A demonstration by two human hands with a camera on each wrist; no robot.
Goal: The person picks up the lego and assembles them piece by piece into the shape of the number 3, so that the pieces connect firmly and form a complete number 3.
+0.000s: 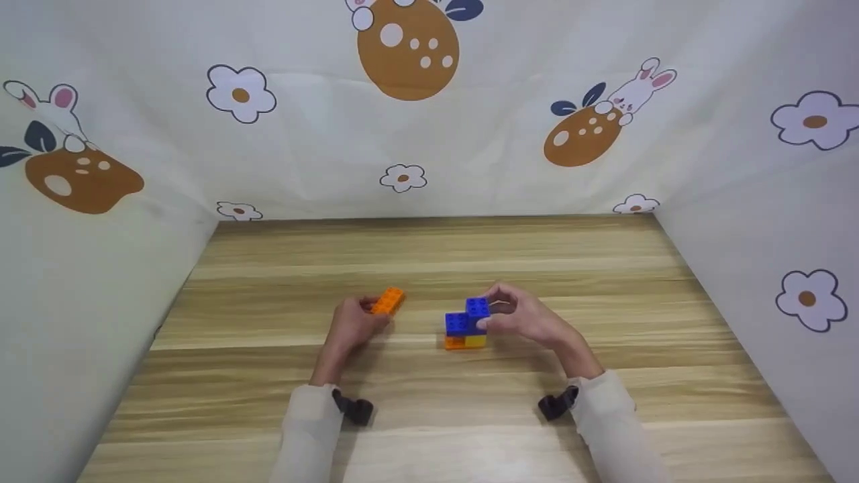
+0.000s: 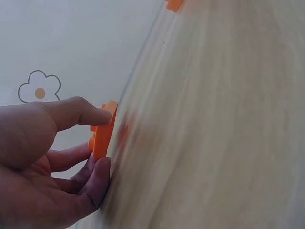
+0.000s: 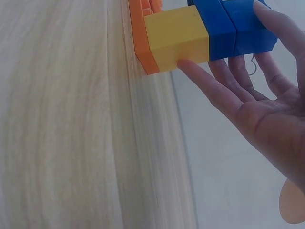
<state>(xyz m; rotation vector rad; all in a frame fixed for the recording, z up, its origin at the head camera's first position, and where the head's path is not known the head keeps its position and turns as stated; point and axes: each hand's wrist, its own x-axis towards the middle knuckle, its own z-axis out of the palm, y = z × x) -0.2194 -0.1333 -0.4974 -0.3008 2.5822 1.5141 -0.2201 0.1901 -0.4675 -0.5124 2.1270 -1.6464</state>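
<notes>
My left hand (image 1: pixel 354 325) pinches a thin orange building brick (image 1: pixel 388 301) between thumb and fingers, its studs facing up. In the left wrist view that orange brick (image 2: pixel 102 136) is held at a slant close over the table. To its right stands a small brick stack, with an orange base (image 3: pixel 139 45), a yellow block (image 3: pixel 177 38), a wider blue brick (image 1: pixel 456 323) and a blue block (image 1: pixel 478 306) on top at the right. My right hand (image 1: pixel 527 315) grips this stack from the right, thumb on the top blue block, one fingertip at the yellow block.
The wood-grain table (image 1: pixel 429 416) is bounded at the back and both sides by pale cloth walls (image 1: pixel 322 154) printed with flowers and rabbits. Black wrist straps (image 1: pixel 356 408) sit over the light sleeves (image 1: pixel 614 416).
</notes>
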